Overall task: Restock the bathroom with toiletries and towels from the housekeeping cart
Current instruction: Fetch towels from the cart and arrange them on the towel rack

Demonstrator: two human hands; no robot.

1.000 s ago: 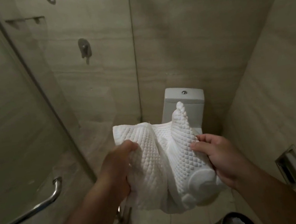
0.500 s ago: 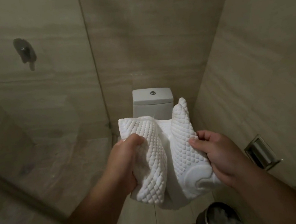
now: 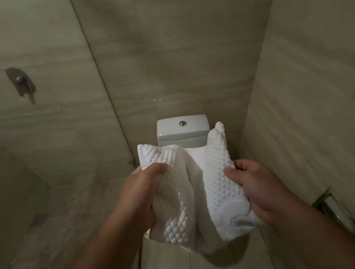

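A white towel (image 3: 178,194) with a quilted diamond weave hangs bunched between both hands at chest height, in front of the toilet. My left hand (image 3: 140,197) grips its left fold, with fingers curled into the cloth. My right hand (image 3: 261,191) grips the right fold, thumb on top. The towel's lower part sags below the hands and hides the toilet seat.
The white toilet cistern (image 3: 183,131) stands against the back wall right behind the towel. A glass shower screen (image 3: 102,88) divides off the shower floor on the left, with a mixer valve (image 3: 21,84) on the wall. A recessed paper holder (image 3: 338,214) sits in the right wall.
The view has swung right and tilted up: the grab bar and the bin left the frame. Both hands kept their hold on the towel.
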